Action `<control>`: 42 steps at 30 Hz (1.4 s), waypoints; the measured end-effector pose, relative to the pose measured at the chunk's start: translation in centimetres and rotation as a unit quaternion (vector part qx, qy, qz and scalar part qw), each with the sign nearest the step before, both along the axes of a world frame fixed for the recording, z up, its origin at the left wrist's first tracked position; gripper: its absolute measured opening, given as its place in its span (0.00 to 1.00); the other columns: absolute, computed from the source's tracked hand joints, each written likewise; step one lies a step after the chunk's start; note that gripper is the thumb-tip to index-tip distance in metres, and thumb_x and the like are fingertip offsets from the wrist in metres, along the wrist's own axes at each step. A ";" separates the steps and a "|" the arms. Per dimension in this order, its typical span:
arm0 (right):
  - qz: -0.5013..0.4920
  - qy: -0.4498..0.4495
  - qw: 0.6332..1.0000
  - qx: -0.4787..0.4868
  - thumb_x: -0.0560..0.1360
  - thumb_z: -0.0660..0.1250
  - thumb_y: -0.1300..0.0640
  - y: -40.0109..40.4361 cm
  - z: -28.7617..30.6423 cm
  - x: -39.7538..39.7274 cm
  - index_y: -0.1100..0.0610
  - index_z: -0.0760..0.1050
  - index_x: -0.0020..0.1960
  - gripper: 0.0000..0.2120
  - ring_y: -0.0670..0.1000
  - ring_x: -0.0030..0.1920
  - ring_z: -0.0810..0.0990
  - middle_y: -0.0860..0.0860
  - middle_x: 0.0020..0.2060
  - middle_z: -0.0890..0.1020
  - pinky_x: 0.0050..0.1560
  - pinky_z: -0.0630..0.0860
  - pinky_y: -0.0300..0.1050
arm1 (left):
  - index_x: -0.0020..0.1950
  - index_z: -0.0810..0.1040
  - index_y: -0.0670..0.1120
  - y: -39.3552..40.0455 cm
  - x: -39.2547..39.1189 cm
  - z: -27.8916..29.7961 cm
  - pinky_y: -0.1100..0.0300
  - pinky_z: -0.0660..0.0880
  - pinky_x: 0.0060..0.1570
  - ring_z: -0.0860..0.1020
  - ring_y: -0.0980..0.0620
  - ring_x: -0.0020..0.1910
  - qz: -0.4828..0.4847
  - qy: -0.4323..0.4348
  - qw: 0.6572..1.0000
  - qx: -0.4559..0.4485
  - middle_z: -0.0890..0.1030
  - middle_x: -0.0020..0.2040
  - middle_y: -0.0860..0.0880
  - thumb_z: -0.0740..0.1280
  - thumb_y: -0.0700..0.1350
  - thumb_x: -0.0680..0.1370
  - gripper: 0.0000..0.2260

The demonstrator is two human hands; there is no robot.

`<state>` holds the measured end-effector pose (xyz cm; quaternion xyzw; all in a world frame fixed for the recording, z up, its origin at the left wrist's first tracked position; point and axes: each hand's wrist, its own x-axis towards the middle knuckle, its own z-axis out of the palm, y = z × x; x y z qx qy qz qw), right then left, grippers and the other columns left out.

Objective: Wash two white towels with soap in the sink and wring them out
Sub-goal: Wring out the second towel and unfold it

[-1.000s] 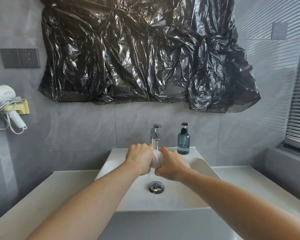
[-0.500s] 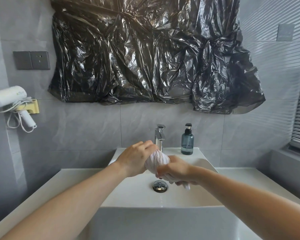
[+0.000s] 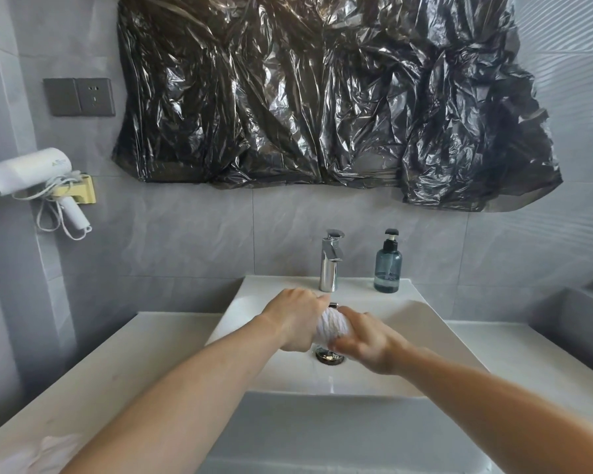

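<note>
The left hand (image 3: 297, 319) curls round one end of a bunched white towel (image 3: 331, 326), knuckles up, its fingers wrapped over the cloth. The right hand (image 3: 365, 340) grips the other end from the opposite side, fingers folded round the roll, though motion blurs them and their exact lie is hard to read. Between the two hands only a short twisted stretch of the towel shows, its ridges running lengthways. The hands hold it above the basin of the white sink (image 3: 421, 340), just over the chrome drain (image 3: 329, 357), which sits directly below them. Both bare forearms reach in from the lower edge of the view and meet at the towel.

Behind the hands a chrome faucet (image 3: 329, 261) stands at the back rim of the sink, and just to its right a blue-grey soap dispenser (image 3: 387, 265) with a black pump stands upright on the same ledge. At the lower left corner a second white towel (image 3: 48, 453) lies crumpled on the pale countertop (image 3: 144, 364), well apart from the hands.

On the grey tiled wall above, crinkled black plastic sheeting (image 3: 322, 97) is spread wide. To the left hang a dark socket plate (image 3: 79, 96) and a white hair dryer (image 3: 31, 169) in a yellow holder (image 3: 83, 191), its cord looped beneath.
</note>
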<state>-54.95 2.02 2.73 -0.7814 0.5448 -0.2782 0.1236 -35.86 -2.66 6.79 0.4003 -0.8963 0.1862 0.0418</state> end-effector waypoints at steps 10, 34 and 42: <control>-0.034 0.011 0.999 -0.023 0.73 0.68 0.33 2.5 -0.1 -0.1 0.44 0.75 0.62 0.23 0.44 0.51 0.77 0.42 0.51 0.76 0.52 0.72 0.44 | 0.65 0.68 0.56 1.7 2.4 -0.3 0.54 0.71 0.48 0.78 0.48 0.57 0.004 0.127 0.987 0.103 0.72 0.62 0.56 0.78 0.60 0.67 0.32; -0.090 -0.254 0.962 -0.036 0.82 0.61 0.44 20.0 -3.5 6.1 0.60 0.77 0.44 0.20 0.46 0.38 0.75 0.53 0.42 0.79 0.41 0.70 0.42 | 0.47 0.84 0.52 18.7 15.4 -6.8 0.50 0.82 0.50 0.82 0.52 0.55 -0.127 0.494 0.855 0.091 0.79 0.54 0.58 0.77 0.39 0.77 0.08; -0.142 -0.219 0.960 -0.104 0.79 0.66 0.50 19.0 1.3 6.3 0.57 0.81 0.44 0.12 0.46 0.35 0.73 0.45 0.29 0.78 0.39 0.73 0.45 | 0.48 0.78 0.55 15.7 14.3 -2.7 0.58 0.77 0.46 0.82 0.57 0.51 -0.065 0.479 0.870 0.103 0.76 0.52 0.57 0.72 0.42 0.81 0.08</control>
